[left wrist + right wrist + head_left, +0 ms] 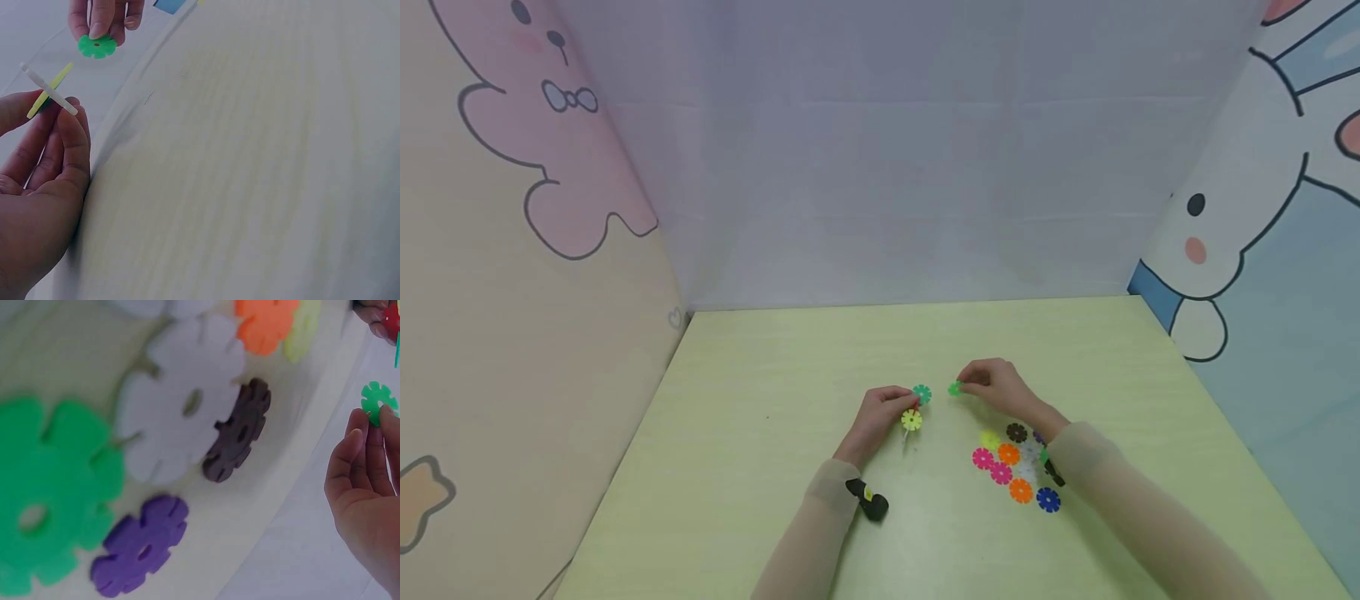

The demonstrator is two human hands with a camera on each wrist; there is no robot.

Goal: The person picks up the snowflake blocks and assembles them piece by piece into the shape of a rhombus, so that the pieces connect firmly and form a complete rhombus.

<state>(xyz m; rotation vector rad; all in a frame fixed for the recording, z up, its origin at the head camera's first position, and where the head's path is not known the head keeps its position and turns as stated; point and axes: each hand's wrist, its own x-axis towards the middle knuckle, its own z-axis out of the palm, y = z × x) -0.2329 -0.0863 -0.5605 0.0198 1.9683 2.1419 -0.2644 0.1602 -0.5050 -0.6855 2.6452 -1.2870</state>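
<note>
My left hand (pixel 880 414) grips a small cluster of joined notched plastic discs above the table. In it show a teal disc (pixel 922 393), a yellow disc (pixel 912 420), a white disc (pixel 49 89) seen edge-on in the left wrist view, and a red disc (pixel 392 317) in the right wrist view. A short distance to the right, my right hand (pixel 997 387) pinches a single green disc (pixel 955 388) by its edge between thumb and fingers. The green disc is apart from the cluster. My left fingers partly cover the cluster.
Loose discs lie on the table under and beside my right forearm: pink (pixel 982 458), orange (pixel 1021 491), blue (pixel 1048 500), brown (pixel 1017 432), white (pixel 181 400), purple (pixel 140 547) and others. Printed cloth walls stand behind and at both sides of the table (pixel 760 483).
</note>
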